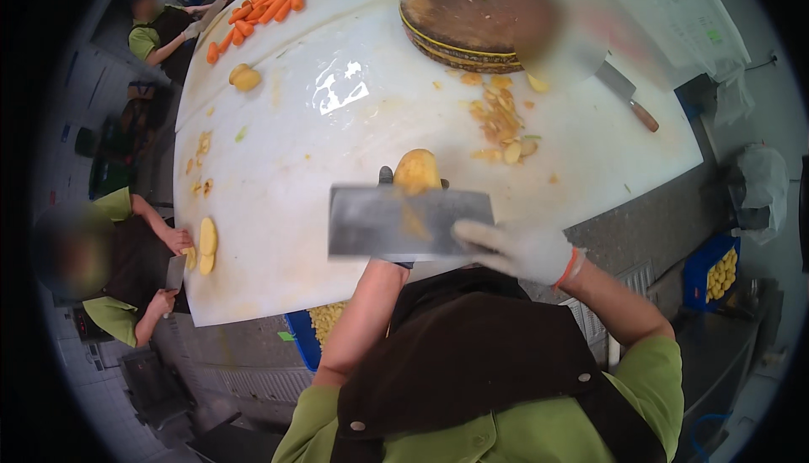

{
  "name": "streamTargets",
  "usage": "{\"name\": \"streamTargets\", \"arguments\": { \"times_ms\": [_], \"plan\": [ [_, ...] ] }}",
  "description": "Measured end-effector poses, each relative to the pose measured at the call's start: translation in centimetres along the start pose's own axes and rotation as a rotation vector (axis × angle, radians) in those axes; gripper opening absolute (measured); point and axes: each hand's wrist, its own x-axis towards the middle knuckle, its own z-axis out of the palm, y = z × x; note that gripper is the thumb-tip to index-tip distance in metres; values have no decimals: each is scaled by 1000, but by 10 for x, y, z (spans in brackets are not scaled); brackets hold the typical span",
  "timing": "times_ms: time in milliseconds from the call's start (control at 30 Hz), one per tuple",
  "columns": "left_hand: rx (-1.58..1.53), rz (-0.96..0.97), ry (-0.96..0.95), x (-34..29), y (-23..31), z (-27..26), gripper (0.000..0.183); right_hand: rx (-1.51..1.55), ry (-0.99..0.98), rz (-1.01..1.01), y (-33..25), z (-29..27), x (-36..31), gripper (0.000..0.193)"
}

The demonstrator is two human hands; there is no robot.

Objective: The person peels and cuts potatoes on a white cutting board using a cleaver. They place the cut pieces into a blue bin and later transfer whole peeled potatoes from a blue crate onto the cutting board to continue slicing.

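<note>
A rounded yellow-brown potato point(417, 170) is clasped over the white tabletop point(286, 168) by the black-gloved left hand point(386, 176) (mostly hidden); the broad grey steel cleaver point(362, 220) is gripped by the white-gloved right hand point(521, 250). Peeling seems under way; a shallow, steady stroke is probably called for next.

You wear a lime-green, short-sleeved, buttoned shirt point(653, 383) under a dark brown bib apron point(459, 353) bearing 2 round, silvery snaps point(584, 377). Your right hand point(521, 248) has a whitish, fabric-looking glove point(539, 254) with 1 orange-red cuff band point(569, 268). Your left hand point(386, 176), mostly hidden, shows parts of a black glove point(386, 177). Your forearms point(362, 315) are bare.
</note>
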Motion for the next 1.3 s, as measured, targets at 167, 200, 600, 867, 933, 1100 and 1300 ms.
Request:
{"name": "streamTargets", "arguments": {
  "times_ms": [167, 200, 600, 867, 933, 1100, 1300],
  "plan": [
    [-1196, -450, -197, -4, 45, 12, 42, 225, 157, 312, 47, -6, -6, 44],
    [-429, -41, -130, 6, 22, 12, 47, 199, 90, 265, 40, -5, -8, 44],
    [-425, -163, -9, 2, -8, -1, 60, 73, 97, 141, 31, -5, -9, 45],
    [-1035, -402, -103, 1, 39, 2, 55, 147, 190, 374, 45, -7, -9, 41],
    [-972, -329, -70, 1, 34, 2, 56, 117, 258, 285, 40, -2, -11, 41],
    [-891, -470, 108, 1, 38, 11, 49, 48, -6, 72, -2, -8, -5, 47],
    [-1054, -437, -94, 1, 52, 8, 47, 164, 218, 399, 67, -4, -14, 47]
  ]
}}
